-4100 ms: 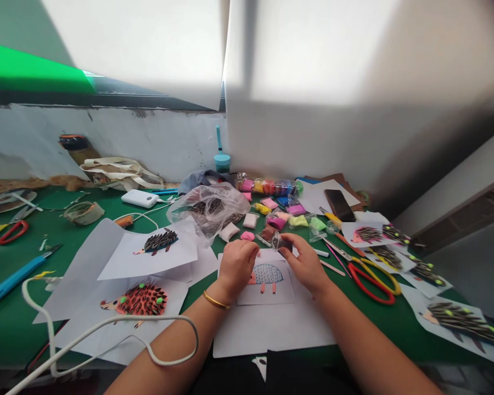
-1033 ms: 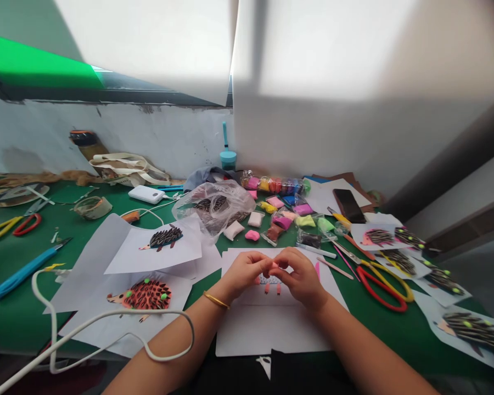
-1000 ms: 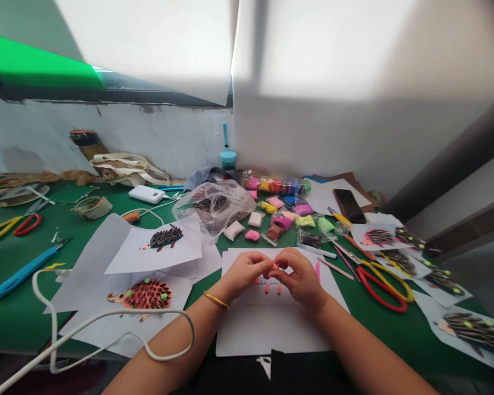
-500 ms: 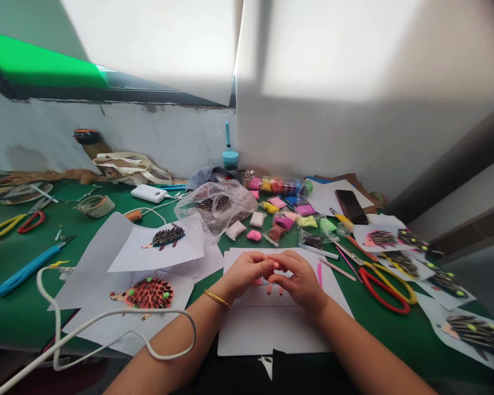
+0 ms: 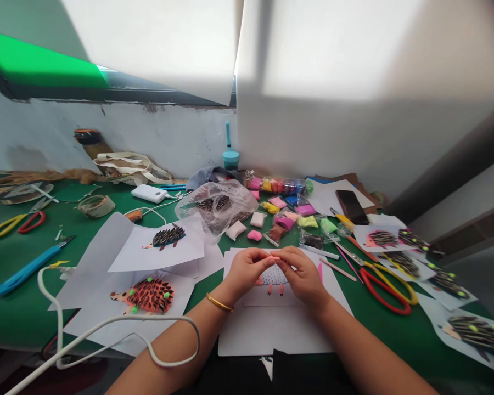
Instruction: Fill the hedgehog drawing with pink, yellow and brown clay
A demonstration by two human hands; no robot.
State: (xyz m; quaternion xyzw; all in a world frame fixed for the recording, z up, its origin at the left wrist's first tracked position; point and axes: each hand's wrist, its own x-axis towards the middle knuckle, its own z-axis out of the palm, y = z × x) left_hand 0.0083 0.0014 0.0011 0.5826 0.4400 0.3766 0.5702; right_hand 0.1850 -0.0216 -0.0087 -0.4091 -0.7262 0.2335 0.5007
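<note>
Between the fingertips of both hands is a small piece of pink modelling clay (image 5: pixel 274 258). My left hand (image 5: pixel 247 271), with a gold bangle at the wrist, pinches it from one side. Opposite, my right hand (image 5: pixel 304 274) pinches it too, thumb and forefinger closed. Below them lies a hedgehog picture (image 5: pixel 275 276) with a pale patterned body and pink legs, partly hidden by the hands. It rests on white paper (image 5: pixel 271 332). Just beyond the hands sits a larger pink clay lump (image 5: pixel 254 235).
Several bagged clay pieces (image 5: pixel 308 221) and a plastic bag of seeds (image 5: pixel 216 206) lie behind. Scissors (image 5: pixel 389 285) and finished hedgehog pictures (image 5: pixel 448 282) are at right. At left are more hedgehog sheets (image 5: pixel 148 293), a blue-handled cutter (image 5: pixel 28 271) and a white cable (image 5: pixel 107 323).
My fingers have closed in around the pink clay, and the right thumb has risen to meet the fingertips. More of the hedgehog's patterned body now shows below.
</note>
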